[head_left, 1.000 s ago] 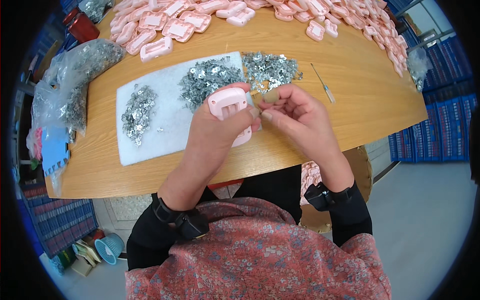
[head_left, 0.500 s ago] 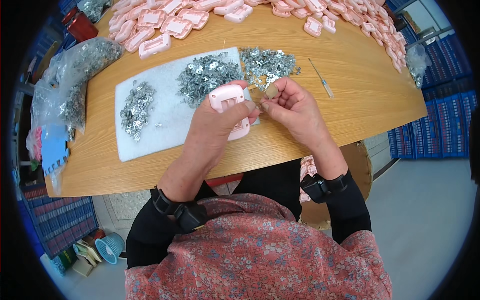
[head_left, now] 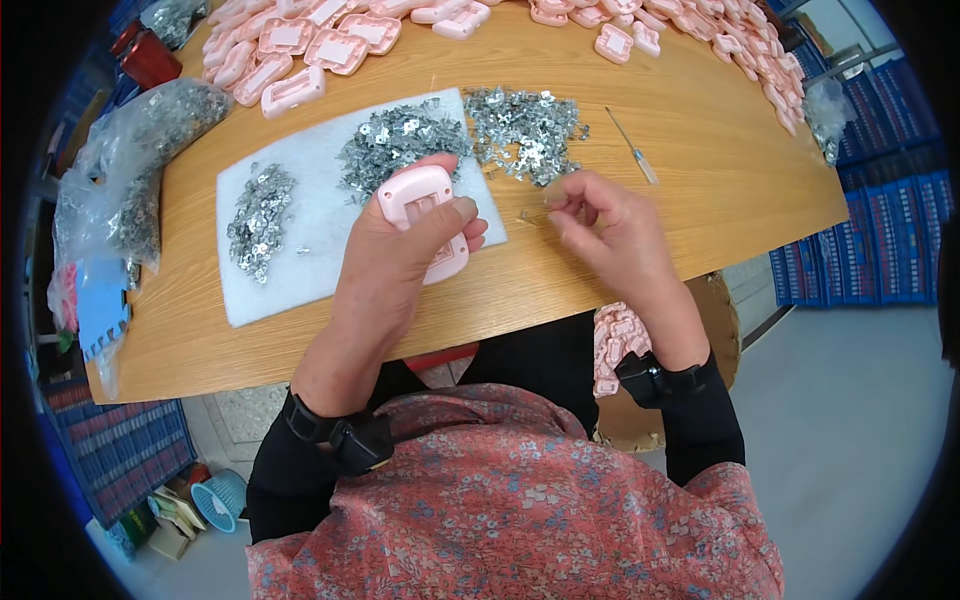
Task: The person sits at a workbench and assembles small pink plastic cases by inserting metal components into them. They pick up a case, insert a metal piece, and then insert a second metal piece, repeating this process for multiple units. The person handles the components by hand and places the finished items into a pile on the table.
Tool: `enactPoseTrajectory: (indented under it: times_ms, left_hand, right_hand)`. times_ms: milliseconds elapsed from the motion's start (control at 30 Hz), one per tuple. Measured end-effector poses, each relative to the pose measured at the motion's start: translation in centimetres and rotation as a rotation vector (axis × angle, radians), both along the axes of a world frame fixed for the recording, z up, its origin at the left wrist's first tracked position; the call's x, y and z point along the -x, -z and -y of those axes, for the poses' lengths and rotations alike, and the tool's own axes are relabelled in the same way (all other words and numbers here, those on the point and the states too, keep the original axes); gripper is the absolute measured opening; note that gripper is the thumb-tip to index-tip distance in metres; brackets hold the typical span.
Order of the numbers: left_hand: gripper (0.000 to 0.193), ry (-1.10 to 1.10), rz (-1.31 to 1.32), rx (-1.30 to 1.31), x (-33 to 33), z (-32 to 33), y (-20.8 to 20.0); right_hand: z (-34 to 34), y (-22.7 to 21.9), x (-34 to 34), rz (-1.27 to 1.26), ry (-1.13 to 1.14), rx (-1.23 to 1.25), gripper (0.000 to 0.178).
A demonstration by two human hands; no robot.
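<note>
My left hand (head_left: 385, 250) is closed around a pale pink plastic housing (head_left: 412, 190), with the thumb pressed over its front. A rectangular recess and small corner holes show on that face. To the right, over the bare wood, my right hand (head_left: 615, 230) has curled fingers, thumb and forefinger brought near each other. Whatever may be between those fingertips is too small to make out. Just left of them, a tiny brassy piece (head_left: 523, 217) shows against the table. Beyond the hands lie a heap of small silvery metal clips (head_left: 400, 145) and another pile of clips (head_left: 530, 125).
A white foam sheet (head_left: 320, 290) on the wooden table (head_left: 720, 190) carries a smaller clip pile (head_left: 262, 215). A thin screwdriver (head_left: 632, 148) lies at the right. Pink housings (head_left: 340, 50) line the far edge. A clear bag of metal parts (head_left: 130, 180) sits left.
My right hand has drawn away from the housing, widening the gap between the hands. My left hand, still holding the housing, appears slightly farther left as the whole view shifts.
</note>
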State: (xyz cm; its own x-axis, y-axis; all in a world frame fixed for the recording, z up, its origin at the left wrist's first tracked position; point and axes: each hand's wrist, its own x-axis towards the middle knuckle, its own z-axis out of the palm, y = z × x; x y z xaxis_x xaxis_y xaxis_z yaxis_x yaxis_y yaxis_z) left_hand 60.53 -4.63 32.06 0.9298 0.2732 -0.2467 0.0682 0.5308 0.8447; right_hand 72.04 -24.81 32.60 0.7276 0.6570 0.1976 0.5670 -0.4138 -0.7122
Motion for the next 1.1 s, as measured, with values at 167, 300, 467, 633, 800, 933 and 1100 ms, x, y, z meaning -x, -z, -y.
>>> enactPoseTrajectory:
  times_ms: [167, 300, 467, 633, 800, 933, 1100]
  left_hand:
    - [0.046, 0.032, -0.003, 0.01, 0.3, 0.3, 0.3]
    - [0.046, 0.049, -0.053, 0.056, 0.4, 0.5, 0.1]
    - [0.045, 0.11, -0.068, 0.181, -0.1, 1.2, 0.3]
    - [0.047, 0.105, -0.022, 0.232, 0.1, 1.1, 0.3]
    - [0.046, 0.15, 0.011, 0.042, 0.3, 0.1, 0.4]
    - [0.046, 0.18, 0.016, -0.219, 0.6, 0.0, 0.0]
    - [0.041, 0.214, 0.056, -0.147, 1.2, 0.2, -0.2]
  right_hand:
    - [-1.5, 1.7, 0.3, 0.266, -0.095, 0.067, 0.017]
    - [-1.8, 1.2, 0.8, 0.291, -0.084, -0.055, 0.019]
    - [-2.2, -1.3, 2.3, 0.444, -0.207, -0.125, 0.024]
    - [-2.8, -1.4, 2.9, 0.553, -0.312, -0.222, 0.029]
    - [-2.0, -2.3, 3.1, 0.222, -0.221, -0.176, 0.023]
    - [-2.0, -2.0, 2.5, -0.235, -0.139, -0.193, 0.02]
    - [-2.1, -1.4, 1.7, -0.758, -0.21, -0.288, 0.024]
